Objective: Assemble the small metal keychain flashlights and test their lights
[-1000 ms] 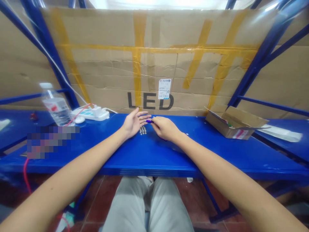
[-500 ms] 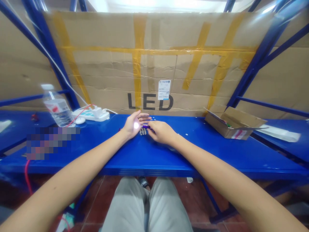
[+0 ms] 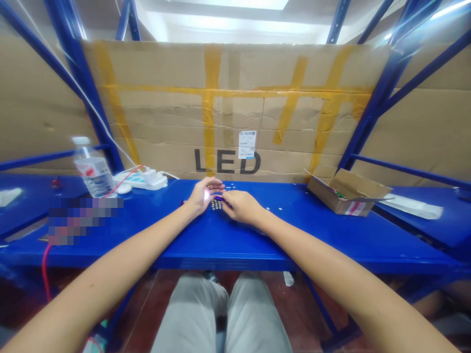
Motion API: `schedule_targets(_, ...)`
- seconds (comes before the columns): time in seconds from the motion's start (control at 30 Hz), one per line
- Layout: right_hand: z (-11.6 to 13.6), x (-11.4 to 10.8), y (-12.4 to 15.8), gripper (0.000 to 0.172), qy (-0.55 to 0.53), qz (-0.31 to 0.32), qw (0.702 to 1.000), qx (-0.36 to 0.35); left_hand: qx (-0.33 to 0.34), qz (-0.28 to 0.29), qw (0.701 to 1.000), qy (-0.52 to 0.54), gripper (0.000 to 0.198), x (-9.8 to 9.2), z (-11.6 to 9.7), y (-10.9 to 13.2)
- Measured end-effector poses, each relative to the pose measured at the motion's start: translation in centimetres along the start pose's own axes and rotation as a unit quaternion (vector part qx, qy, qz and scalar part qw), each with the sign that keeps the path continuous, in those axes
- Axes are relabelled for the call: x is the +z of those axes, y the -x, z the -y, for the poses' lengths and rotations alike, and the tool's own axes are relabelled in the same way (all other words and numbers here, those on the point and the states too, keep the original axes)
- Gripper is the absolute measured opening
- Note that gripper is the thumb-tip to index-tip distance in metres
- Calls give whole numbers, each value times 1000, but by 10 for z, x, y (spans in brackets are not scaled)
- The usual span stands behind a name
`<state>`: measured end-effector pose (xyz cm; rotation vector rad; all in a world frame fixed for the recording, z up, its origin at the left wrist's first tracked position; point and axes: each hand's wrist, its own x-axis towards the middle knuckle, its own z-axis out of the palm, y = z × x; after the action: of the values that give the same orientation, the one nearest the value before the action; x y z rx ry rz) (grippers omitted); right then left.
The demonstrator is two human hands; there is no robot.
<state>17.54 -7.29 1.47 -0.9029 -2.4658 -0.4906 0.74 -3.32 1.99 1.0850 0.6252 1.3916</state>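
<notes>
My right hand is closed on a small purple flashlight, which points left. Its white light makes a bright spot on the palm of my left hand. That hand is held up on edge, palm toward the beam, with fingers stretched out, slightly curved and holding nothing. Below the flashlight, between the two hands, several small round silvery pieces lie grouped on the blue table. They are too small to name surely. A small dark purple thing shows just left of my left wrist.
At the left stand a water bottle and a white power strip with cables. An open cardboard box is at the right, beside a white strip. A large cardboard panel closes off the back. Small white discs lie right of my hand.
The camera view has tilted up, so the panel and table sit lower in the picture. My left fingers look slightly more curved. The flashlight still shines on my left palm.
</notes>
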Motion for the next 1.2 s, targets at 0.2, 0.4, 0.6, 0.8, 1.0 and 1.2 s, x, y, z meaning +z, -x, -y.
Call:
schedule_targets(0.2,-3,1,1,14,-9,-19,1000,-7,-15,22,1000,11,29,-2,-3,1)
schedule_targets(0.4,-3,-1,1,15,-16,-17,1000,-7,-21,32,999,21,36,-4,-4,0)
schedule_targets(0.6,-3,-3,1,15,-26,-11,1000,-4,-46,47,997,25,41,-5,-5,0)
schedule_targets(0.8,-7,-3,0,13,-53,-16,998,3,-68,54,996,30,41,-3,-7,1)
schedule_targets(1.0,-8,-4,1,13,-69,-15,998,4,-69,61,995,25,46,-2,-9,1)
schedule_targets(1.2,-9,-1,1,14,-80,-29,996,-15,-68,84,994,20,56,-4,-8,0)
